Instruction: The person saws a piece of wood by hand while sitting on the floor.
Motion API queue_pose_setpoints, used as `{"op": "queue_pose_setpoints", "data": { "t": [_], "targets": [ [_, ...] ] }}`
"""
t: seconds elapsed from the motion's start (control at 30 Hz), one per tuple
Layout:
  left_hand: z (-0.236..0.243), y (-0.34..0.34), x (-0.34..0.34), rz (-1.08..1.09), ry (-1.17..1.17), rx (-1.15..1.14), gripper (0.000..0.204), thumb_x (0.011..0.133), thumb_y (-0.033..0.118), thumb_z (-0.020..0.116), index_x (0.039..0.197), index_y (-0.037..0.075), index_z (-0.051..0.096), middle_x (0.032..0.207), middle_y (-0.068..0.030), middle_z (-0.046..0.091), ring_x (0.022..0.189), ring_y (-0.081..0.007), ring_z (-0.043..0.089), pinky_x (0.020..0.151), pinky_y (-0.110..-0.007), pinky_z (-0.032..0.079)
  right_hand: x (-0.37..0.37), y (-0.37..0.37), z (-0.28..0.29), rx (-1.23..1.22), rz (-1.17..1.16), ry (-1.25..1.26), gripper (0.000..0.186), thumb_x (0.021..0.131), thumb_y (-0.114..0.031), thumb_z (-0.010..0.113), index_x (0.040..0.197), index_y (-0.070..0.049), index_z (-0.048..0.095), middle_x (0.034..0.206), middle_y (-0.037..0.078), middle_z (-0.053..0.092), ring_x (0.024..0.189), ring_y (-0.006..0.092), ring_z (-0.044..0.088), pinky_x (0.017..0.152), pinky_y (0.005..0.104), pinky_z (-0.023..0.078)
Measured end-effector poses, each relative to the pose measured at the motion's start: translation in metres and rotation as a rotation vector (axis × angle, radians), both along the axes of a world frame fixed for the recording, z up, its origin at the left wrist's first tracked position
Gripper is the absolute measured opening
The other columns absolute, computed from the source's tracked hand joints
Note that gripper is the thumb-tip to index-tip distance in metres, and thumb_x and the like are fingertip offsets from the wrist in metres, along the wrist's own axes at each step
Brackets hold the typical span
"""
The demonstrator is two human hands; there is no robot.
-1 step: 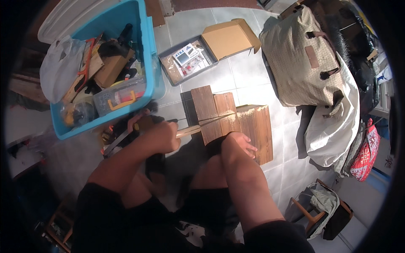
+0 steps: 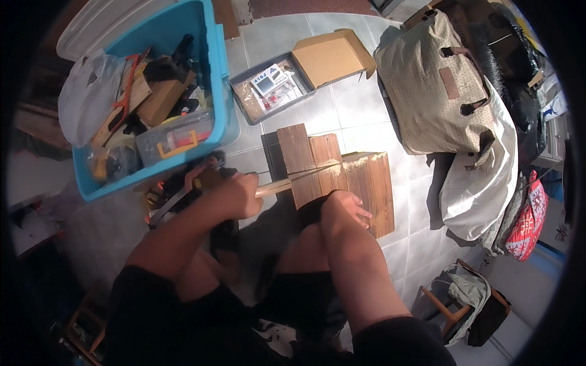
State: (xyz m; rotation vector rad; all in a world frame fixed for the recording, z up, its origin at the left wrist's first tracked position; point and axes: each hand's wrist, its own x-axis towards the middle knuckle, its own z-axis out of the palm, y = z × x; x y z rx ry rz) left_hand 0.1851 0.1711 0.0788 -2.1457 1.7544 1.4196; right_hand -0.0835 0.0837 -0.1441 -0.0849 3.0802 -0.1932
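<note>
My left hand is closed around the pale wooden handle of a saw. Its thin blade runs as a dark line across the brown wooden boards, with pale sawdust scattered along it. The boards lie side by side, their far ends stepped, and what holds them up is hidden. My right hand rests flat on the near part of the boards, to the right of the saw handle, its fingers apart. My right wrist and forearm hide some of the boards' near edge.
A blue bin full of tools stands at the far left. Beyond the boards lies an open cardboard box holding small parts. A beige bag and white cloth are on the right, above a chair. Tools lie near my left forearm.
</note>
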Motion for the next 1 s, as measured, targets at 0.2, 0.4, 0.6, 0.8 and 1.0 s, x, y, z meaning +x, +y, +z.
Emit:
{"op": "queue_pose_setpoints", "data": {
  "t": [0.2,0.4,0.6,0.8,1.0],
  "targets": [
    [0.014,0.005,0.011,-0.044,0.053,-0.089,0.029,0.086,0.017,0.061,0.102,-0.007,0.063,0.091,-0.0317,0.069,0.094,-0.0500,0.067,0.085,-0.054,0.053,-0.005,-0.009,0.013,-0.077,-0.055,-0.033,0.064,0.104,-0.031,0.039,0.163,-0.010,0.028,0.170,0.023,0.016,0.157,0.0446,0.015,0.125,0.0611,0.015],
    [0.017,0.003,0.004,-0.134,0.063,-0.162,0.025,0.089,0.016,0.059,0.101,-0.006,0.061,0.094,-0.0320,0.069,0.093,-0.0499,0.068,0.085,-0.055,0.052,-0.034,-0.016,0.072,-0.244,-0.099,-0.363,0.068,0.098,-0.029,0.048,0.159,-0.003,0.033,0.169,0.025,0.016,0.154,0.0453,0.020,0.124,0.0591,0.018],
    [0.030,0.001,0.006,-0.212,0.002,-0.163,0.027,0.090,0.018,0.060,0.104,-0.005,0.061,0.097,-0.0320,0.070,0.096,-0.0501,0.068,0.088,-0.055,0.052,-0.071,0.060,0.141,-0.101,1.171,-0.906,0.063,0.099,-0.041,0.058,0.144,0.002,0.055,0.149,0.026,0.053,0.145,0.0369,0.042,0.122,0.0394,0.029],
    [0.023,-0.001,-0.004,-0.270,-0.017,-0.142,0.028,0.090,0.016,0.060,0.107,-0.006,0.063,0.101,-0.0328,0.070,0.099,-0.0503,0.067,0.090,-0.055,0.052,-0.125,0.160,0.152,-0.265,1.029,-1.223,0.054,0.105,-0.042,0.051,0.132,0.002,0.065,0.137,0.022,0.065,0.127,0.0322,0.060,0.108,0.0416,0.044],
    [0.027,-0.002,-0.004,-0.323,-0.048,-0.142,0.029,0.092,0.016,0.058,0.110,-0.007,0.063,0.103,-0.0336,0.069,0.102,-0.0506,0.067,0.092,-0.055,0.052,-0.132,0.160,0.172,-0.070,1.244,-0.488,0.043,0.096,-0.029,0.064,0.125,0.003,0.067,0.117,0.028,0.070,0.102,0.0430,0.070,0.092,0.0482,0.055]
  ]
}}
